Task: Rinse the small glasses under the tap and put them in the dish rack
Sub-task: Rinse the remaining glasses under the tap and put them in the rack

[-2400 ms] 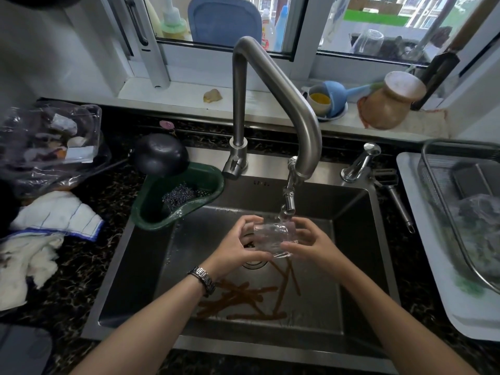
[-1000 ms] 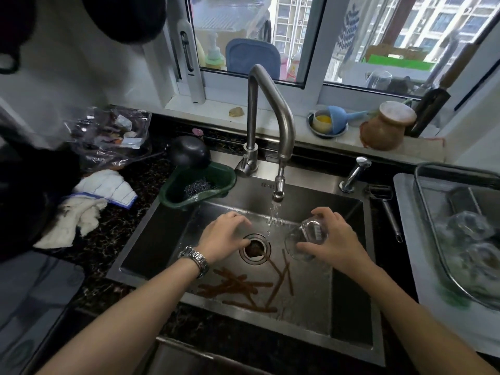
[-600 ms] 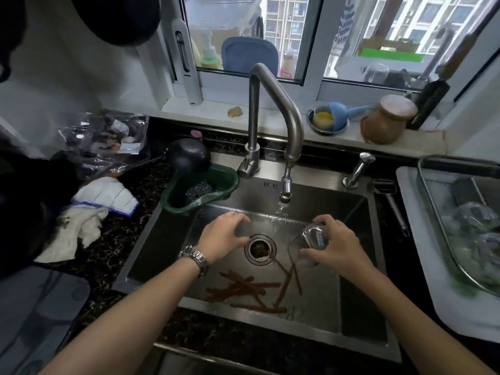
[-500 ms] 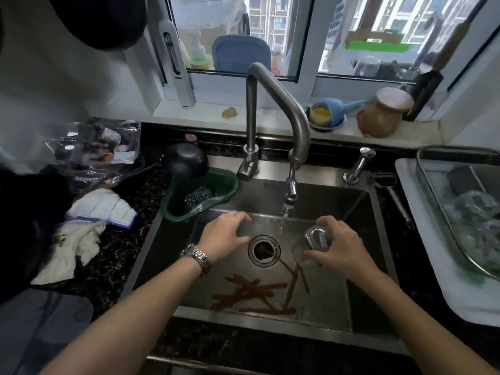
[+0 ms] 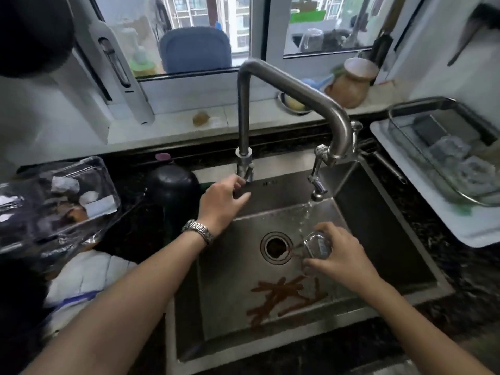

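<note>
My right hand (image 5: 342,255) holds a small clear glass (image 5: 317,244) tipped on its side low in the steel sink (image 5: 243,269), just right of the drain (image 5: 276,247). A thin stream of water runs from the tap spout (image 5: 317,190) onto the glass. My left hand (image 5: 221,203), with a metal watch on the wrist, reaches up to the base of the tap (image 5: 244,169); its fingers touch the lever there and hold nothing. The dish rack (image 5: 422,155) stands at the right on a white tray, with clear glassware inside.
Brown strips lie on the sink floor (image 5: 284,293). A black round pot (image 5: 173,188) and a clear plastic box (image 5: 56,196) sit on the dark counter at left, with white cloths (image 5: 84,277) below. A brown jar (image 5: 349,82) and a bowl stand on the window sill.
My left hand rose from the sink floor to the tap base. The right hand kept the glass and stayed near the drain. The water stream looks thinner. The view tilted and shifted.
</note>
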